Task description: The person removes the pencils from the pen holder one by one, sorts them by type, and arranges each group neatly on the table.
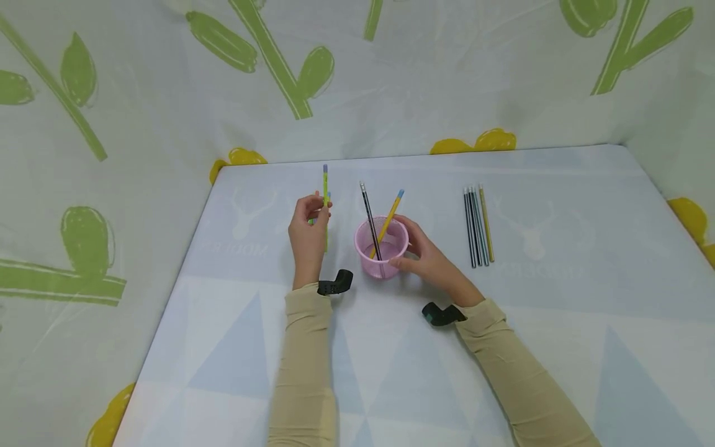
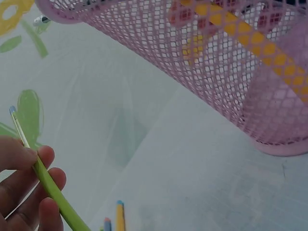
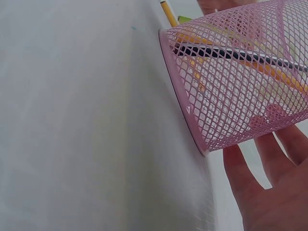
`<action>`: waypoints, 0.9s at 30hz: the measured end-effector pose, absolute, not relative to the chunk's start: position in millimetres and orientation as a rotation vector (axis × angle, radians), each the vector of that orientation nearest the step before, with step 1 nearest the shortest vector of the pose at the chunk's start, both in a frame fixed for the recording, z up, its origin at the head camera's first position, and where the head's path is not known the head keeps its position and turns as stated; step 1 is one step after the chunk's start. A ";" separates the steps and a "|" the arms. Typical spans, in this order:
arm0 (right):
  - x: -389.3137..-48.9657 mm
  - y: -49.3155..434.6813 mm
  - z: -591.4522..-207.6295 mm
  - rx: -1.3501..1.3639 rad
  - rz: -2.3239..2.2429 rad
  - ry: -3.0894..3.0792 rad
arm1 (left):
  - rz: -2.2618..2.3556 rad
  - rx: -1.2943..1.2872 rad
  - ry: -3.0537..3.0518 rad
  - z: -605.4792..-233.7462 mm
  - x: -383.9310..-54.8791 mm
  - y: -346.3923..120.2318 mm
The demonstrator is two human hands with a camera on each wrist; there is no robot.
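A pink mesh pencil cup [image 1: 383, 267] stands upright on the table, with a black pencil [image 1: 368, 211] and a yellow pencil [image 1: 392, 211] leaning inside it. My right hand [image 1: 427, 257] grips the cup from its right side; in the right wrist view its fingers [image 3: 272, 163] press against the mesh. To the left of the cup, my left hand [image 1: 308, 239] pinches a light green pencil [image 1: 326, 183] between thumb and fingers. The left wrist view shows this green pencil [image 2: 53, 190] with its eraser end up. Other pencils lie just beyond the left hand, partly hidden by it.
On the right side of the table several dark and silvery pencils [image 1: 473, 226] lie side by side, with a gold-coloured pencil [image 1: 487, 223] at their right. A pale patterned cloth covers the table [image 1: 391, 366]. Leaf-printed fabric [image 1: 419, 81] rises behind it and at its sides.
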State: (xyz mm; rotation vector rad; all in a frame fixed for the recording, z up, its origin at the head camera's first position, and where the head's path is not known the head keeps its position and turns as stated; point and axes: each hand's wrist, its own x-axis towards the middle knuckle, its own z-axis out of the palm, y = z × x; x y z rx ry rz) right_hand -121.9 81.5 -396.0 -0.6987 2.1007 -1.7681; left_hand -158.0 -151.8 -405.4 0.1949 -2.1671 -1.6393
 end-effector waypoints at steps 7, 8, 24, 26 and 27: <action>-120.8 81.8 -394.7 -0.674 -1.766 2.100 | -1.382 0.222 -2.360 -420.2 -160.7 -152.6; -120.7 81.8 -394.5 -0.671 -1.764 2.101 | -1.317 0.215 -2.401 -421.7 -161.2 -152.8; -121.1 81.4 -395.6 -0.644 -1.732 2.126 | -0.921 0.256 -2.765 -431.5 -165.9 -152.7; -121.1 81.2 -396.0 -0.641 -1.731 2.127 | -0.923 0.259 -2.764 -431.5 -165.9 -151.9; -121.1 81.1 -396.1 -0.638 -1.729 2.130 | -0.926 0.264 -2.765 -431.6 -165.9 -151.6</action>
